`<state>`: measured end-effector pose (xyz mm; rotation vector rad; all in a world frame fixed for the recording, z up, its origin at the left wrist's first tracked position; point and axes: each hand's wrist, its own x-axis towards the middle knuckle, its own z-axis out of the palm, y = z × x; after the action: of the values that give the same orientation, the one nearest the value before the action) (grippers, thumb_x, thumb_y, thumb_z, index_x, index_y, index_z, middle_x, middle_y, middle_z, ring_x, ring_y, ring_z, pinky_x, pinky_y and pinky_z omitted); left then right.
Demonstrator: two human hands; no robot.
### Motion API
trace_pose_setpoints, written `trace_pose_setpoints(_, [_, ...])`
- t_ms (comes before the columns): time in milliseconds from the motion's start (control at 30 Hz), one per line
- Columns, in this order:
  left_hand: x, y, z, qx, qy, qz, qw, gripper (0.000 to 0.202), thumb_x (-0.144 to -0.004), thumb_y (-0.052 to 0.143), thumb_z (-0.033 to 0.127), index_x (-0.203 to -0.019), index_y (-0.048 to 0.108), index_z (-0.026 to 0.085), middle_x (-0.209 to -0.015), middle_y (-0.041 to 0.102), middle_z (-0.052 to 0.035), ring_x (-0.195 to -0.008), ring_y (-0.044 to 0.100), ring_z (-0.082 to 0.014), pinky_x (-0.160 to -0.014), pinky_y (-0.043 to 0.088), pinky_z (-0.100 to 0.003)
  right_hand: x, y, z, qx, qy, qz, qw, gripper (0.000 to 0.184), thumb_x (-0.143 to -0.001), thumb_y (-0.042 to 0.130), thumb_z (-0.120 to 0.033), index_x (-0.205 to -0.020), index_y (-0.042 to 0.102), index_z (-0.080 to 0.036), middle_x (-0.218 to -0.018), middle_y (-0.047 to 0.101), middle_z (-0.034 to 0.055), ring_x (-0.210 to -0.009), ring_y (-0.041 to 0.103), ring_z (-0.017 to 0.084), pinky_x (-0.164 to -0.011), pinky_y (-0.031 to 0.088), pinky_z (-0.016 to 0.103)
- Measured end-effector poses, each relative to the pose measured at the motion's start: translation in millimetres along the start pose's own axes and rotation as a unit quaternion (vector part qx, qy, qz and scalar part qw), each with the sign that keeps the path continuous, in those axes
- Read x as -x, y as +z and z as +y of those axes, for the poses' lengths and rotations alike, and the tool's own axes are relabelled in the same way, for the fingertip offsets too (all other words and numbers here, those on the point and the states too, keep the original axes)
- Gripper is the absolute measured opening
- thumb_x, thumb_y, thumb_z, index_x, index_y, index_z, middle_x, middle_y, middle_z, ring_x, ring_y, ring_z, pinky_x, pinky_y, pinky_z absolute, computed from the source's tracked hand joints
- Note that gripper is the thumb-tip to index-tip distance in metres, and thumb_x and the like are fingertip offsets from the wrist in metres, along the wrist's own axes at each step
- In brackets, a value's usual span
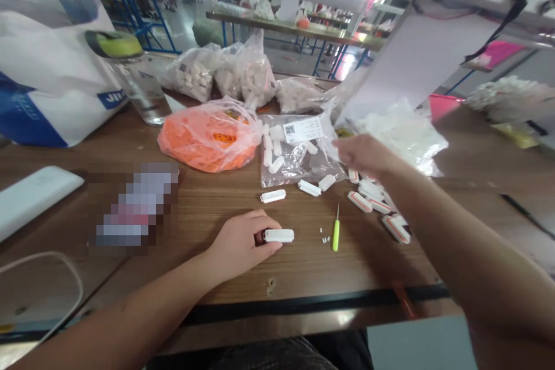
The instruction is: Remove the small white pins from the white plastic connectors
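Between the thumb and fingers of my left hand (pixel 240 245) is a white slotted plastic connector housing (pixel 280 236), held just over the wooden table. My right hand (pixel 364 155) reaches to the right edge of a clear plastic bag (pixel 297 167) with white pieces inside and a label. Its fingers are curled, and what they hold, if anything, is hidden. Similar white housings (pixel 273 196) lie in front of the bag. Under my right forearm sits a group of white housings with orange-red strips (pixel 359 202). A pick with a yellow-green handle (pixel 336 235) lies beside tiny white bits (pixel 325 240).
An orange-filled bag (pixel 208 136) stands left of the clear bag, with several bags of white parts (pixel 245 72) behind. A water bottle (pixel 143 89), a large white-and-blue bag (pixel 56 69), a blurred-out object (pixel 136 205) and a white device (pixel 39 196) occupy the left.
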<state>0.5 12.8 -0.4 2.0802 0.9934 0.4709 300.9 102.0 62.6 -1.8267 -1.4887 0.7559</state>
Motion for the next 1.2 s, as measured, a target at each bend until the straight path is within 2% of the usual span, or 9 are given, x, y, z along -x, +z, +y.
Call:
trace_pose_setpoints(133, [0,0.9,0,-0.019,0.008,0.008,1.0,0.014,-0.08,0.066,0.026,-0.093,0.07,0.024,-0.082,0.062,0.0029,-0.065,0.053,-0.0107,-0.063,0.041,-0.024,85,50,17,0.05,-0.049,-0.125,0.99,0.047,-0.084,0.056,-0.046,-0.051,0.033,-0.021,-0.047,0.037,-0.0043,-0.045,0.034,0.01,-0.043,0.025,0.024])
trace_pose_setpoints(233, [-1,0.2,0,-0.039,0.023,0.009,0.999,0.015,-0.08,0.067,0.026,-0.094,0.069,0.023,-0.081,0.061,0.0022,-0.067,0.055,-0.0117,-0.065,0.041,-0.025,116,73,31,0.141,-0.148,-0.089,0.975,0.046,-0.091,0.042,-0.045,-0.053,0.027,-0.022,-0.048,0.036,-0.0032,-0.047,0.035,0.013,-0.047,0.025,0.027])
trace_pose_setpoints(400, [-1,-1.3,2,-0.063,0.033,0.011,0.997,0.014,-0.081,0.067,0.028,-0.094,0.07,0.023,-0.083,0.063,0.0012,-0.069,0.056,-0.013,-0.066,0.041,-0.026,128,73,44,0.206,-0.22,-0.058,0.952,0.04,-0.093,0.039,-0.038,-0.057,0.032,-0.023,-0.054,0.047,0.0009,-0.052,0.044,0.016,-0.054,0.03,0.03])
trace_pose_setpoints(533, [-1,-0.3,2,-0.066,0.038,0.017,0.997,0.014,-0.081,0.067,0.027,-0.094,0.07,0.022,-0.082,0.063,0.001,-0.068,0.056,-0.013,-0.066,0.041,-0.026,137,67,48,0.3,-0.3,-0.044,0.904,0.035,-0.095,0.037,-0.03,-0.063,0.048,-0.021,-0.066,0.057,0.0056,-0.061,0.053,0.017,-0.054,0.033,0.03])
trace_pose_setpoints(667, [-1,0.9,1,-0.068,0.038,0.018,0.997,0.015,-0.08,0.068,0.026,-0.094,0.07,0.022,-0.081,0.063,0.0013,-0.069,0.056,-0.0132,-0.066,0.041,-0.026,148,62,51,0.301,-0.339,-0.035,0.891,0.029,-0.095,0.041,-0.026,-0.077,0.061,-0.017,-0.082,0.064,0.0093,-0.074,0.059,0.018,-0.057,0.041,0.028])
trace_pose_setpoints(867, [-2,1.7,-1,-0.066,0.041,0.015,0.997,0.015,-0.08,0.068,0.026,-0.095,0.07,0.022,-0.081,0.063,0.0015,-0.069,0.055,-0.0129,-0.066,0.04,-0.026,155,48,59,0.236,-0.374,-0.026,0.897,0.031,-0.091,0.043,-0.011,-0.115,0.062,-0.014,-0.094,0.07,0.01,-0.085,0.062,0.022,-0.069,0.052,0.035])
trace_pose_setpoints(967, [-2,1.7,-2,-0.061,0.042,0.01,0.997,0.015,-0.08,0.068,0.026,-0.095,0.07,0.023,-0.082,0.063,0.0018,-0.068,0.055,-0.0124,-0.066,0.04,-0.026,155,41,65,0.148,-0.345,-0.032,0.926,0.039,-0.091,0.04,-0.01,-0.125,0.057,-0.017,-0.096,0.072,0.0087,-0.085,0.066,0.02,-0.075,0.055,0.037])
trace_pose_setpoints(1100, [-2,1.7,-2,-0.061,0.047,0.011,0.997,0.016,-0.08,0.068,0.026,-0.096,0.07,0.023,-0.082,0.063,0.0019,-0.067,0.054,-0.012,-0.065,0.04,-0.026,152,33,71,-0.002,-0.231,-0.022,0.973,0.032,-0.093,0.046,-0.02,-0.121,0.061,-0.021,-0.104,0.072,0.0082,-0.087,0.07,0.018,-0.076,0.058,0.035])
trace_pose_setpoints(1200, [-1,2.2,-1,-0.061,0.05,0.012,0.997,0.016,-0.08,0.068,0.026,-0.096,0.07,0.023,-0.082,0.063,0.0021,-0.066,0.054,-0.0117,-0.064,0.04,-0.026,150,26,68,0.008,-0.2,0.001,0.98,0.02,-0.089,0.056,-0.027,-0.101,0.07,-0.021,-0.095,0.073,0.0069,-0.082,0.07,0.019,-0.073,0.056,0.034])
